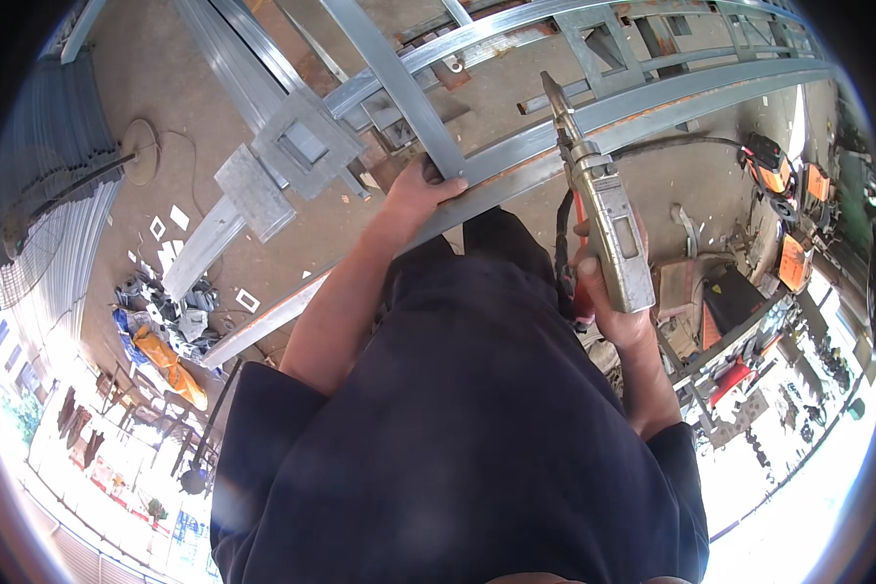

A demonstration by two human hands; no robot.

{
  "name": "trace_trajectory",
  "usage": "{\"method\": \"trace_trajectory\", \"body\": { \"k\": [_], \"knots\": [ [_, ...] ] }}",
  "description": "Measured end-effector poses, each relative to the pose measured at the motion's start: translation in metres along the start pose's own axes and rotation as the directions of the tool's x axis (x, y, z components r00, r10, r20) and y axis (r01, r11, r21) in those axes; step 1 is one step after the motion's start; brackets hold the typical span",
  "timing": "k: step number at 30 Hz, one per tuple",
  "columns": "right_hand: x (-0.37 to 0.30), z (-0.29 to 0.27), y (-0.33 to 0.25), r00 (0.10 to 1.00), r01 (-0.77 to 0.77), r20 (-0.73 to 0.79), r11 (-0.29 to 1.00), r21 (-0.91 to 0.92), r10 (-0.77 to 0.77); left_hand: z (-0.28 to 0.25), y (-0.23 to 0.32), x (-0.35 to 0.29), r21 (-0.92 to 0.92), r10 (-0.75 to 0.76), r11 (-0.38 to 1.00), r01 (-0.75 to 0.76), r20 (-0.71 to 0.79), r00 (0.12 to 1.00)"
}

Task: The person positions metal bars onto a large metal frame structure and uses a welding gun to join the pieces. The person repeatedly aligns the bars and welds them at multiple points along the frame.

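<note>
My left hand [414, 200] is closed around the near end of a galvanized square tube [396, 83], its thumb lying along the corner. That tube meets a long steel beam [545, 167] with a rusty strip along its edge. My right hand [615, 316] grips a silver welding gun [613, 219], whose boxy metal body narrows to a dark pointed nozzle. The nozzle points away from me, over the beam and to the right of the tube's end. Most of my right fingers are hidden under the gun, where red parts and a dark cable show.
More frame sections [652, 44] stretch across the far side. Flat square plates [307, 146] lie on tubing at the left, near bundled long profiles [54, 195]. Metal scraps [180, 316] heap at lower left. Orange-and-black machines [771, 164] and a cluttered bench [730, 341] stand right.
</note>
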State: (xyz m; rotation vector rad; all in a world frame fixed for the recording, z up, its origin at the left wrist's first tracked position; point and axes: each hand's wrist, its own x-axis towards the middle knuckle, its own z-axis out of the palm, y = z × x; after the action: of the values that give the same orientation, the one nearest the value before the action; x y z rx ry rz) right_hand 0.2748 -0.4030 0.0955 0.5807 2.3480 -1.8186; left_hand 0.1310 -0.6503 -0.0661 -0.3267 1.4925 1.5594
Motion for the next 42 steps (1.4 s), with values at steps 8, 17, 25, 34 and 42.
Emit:
{"method": "trace_trajectory", "body": {
  "k": [8,17,25,34,42],
  "knots": [
    [0.008,-0.004,-0.006,0.999,0.022,0.043,0.997,-0.078,-0.018,0.0,0.0,0.026,-0.4,-0.058,0.916,0.019,-0.085,0.995],
    [-0.002,-0.005,-0.013,0.997,0.068,0.02,0.997,-0.031,-0.068,-0.002,-0.007,0.021,-0.273,-0.008,0.962,-0.021,-0.105,0.994],
    [0.023,-0.01,-0.028,0.997,-0.063,0.041,0.997,0.046,0.061,-0.005,0.003,0.023,-0.229,-0.025,0.973,0.013,-0.051,0.998],
    [0.04,-0.012,-0.025,0.995,-0.078,0.064,0.997,-0.004,0.078,-0.005,0.002,0.021,-0.172,-0.031,0.985,0.028,-0.01,0.999],
    [0.032,-0.012,-0.017,0.998,-0.056,0.033,0.996,0.063,0.054,-0.001,0.007,0.01,-0.142,-0.088,0.986,0.089,0.008,0.996]
  ]
}}
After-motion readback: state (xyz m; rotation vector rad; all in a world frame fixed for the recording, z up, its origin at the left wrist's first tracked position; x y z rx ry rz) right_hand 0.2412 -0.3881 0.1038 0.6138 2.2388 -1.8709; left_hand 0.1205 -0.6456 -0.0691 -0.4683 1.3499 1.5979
